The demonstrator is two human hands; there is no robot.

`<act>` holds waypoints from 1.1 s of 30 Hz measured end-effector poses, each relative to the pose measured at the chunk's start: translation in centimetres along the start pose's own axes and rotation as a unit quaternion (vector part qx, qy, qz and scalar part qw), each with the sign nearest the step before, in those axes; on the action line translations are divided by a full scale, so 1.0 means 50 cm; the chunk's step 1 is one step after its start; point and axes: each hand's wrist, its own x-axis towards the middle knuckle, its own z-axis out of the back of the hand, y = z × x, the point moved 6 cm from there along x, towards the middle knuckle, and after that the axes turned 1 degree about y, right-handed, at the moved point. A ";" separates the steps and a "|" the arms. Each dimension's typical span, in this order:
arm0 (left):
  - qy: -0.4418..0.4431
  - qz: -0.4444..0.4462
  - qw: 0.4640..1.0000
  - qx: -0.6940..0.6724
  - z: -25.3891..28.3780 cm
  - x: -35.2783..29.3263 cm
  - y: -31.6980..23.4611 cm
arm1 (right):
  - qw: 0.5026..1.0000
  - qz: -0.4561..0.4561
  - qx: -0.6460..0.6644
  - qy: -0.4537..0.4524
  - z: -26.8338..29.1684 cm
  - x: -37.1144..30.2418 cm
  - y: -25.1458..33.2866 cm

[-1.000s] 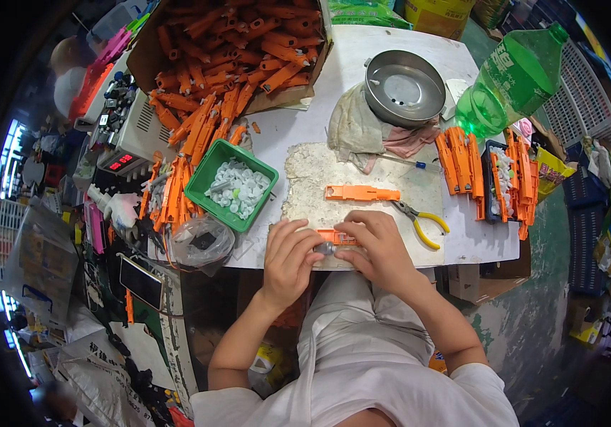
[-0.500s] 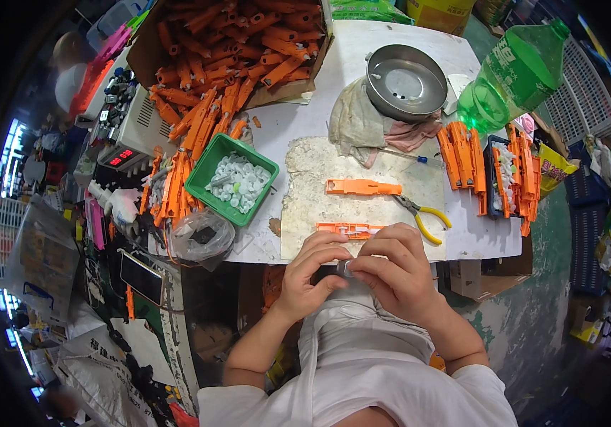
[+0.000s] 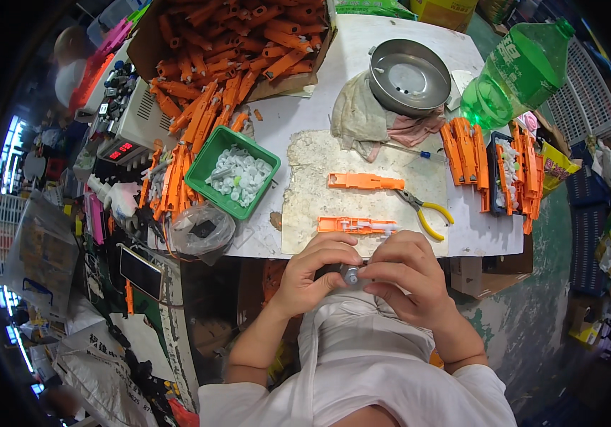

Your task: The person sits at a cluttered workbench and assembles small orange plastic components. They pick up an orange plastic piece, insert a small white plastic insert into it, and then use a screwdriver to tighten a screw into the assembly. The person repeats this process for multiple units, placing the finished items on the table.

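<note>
My left hand [image 3: 312, 276] is closed around a small grey cylindrical part [image 3: 350, 274], held just off the table's front edge. The fingertips of my right hand [image 3: 409, 277] are bent against the same part from the other side, the thumb a little apart. Beyond my fingers lies an orange plastic shell [image 3: 348, 225] with small white pieces in it. Farther back, a second orange shell [image 3: 366, 182] rests on the worn board [image 3: 305, 160]. Beside it are pliers [image 3: 425, 213] with yellow handles.
At left stand a green tray [image 3: 199, 171] of small white plastic parts and a carton [image 3: 330, 43] full of orange shells. A metal bowl [image 3: 437, 67] sits on a rag [image 3: 352, 117]. More orange shells [image 3: 468, 156] and a green bottle [image 3: 523, 67] are at right.
My right fingers have loosened and opened slightly around the grey part, so its round end shows more. More of the nearer orange shell is visible beyond my hands.
</note>
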 end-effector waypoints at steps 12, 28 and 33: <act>-0.019 -0.070 0.997 0.036 -0.001 0.006 -0.019 | 0.997 0.004 -0.065 -0.044 -0.011 -0.013 0.019; 0.008 0.000 0.883 0.470 0.076 0.044 -0.020 | 0.981 -0.102 -0.162 -0.035 -0.023 -0.047 -0.092; 0.053 -0.002 0.862 0.504 0.063 0.069 -0.005 | 0.978 -0.102 -0.180 -0.025 -0.038 -0.042 -0.106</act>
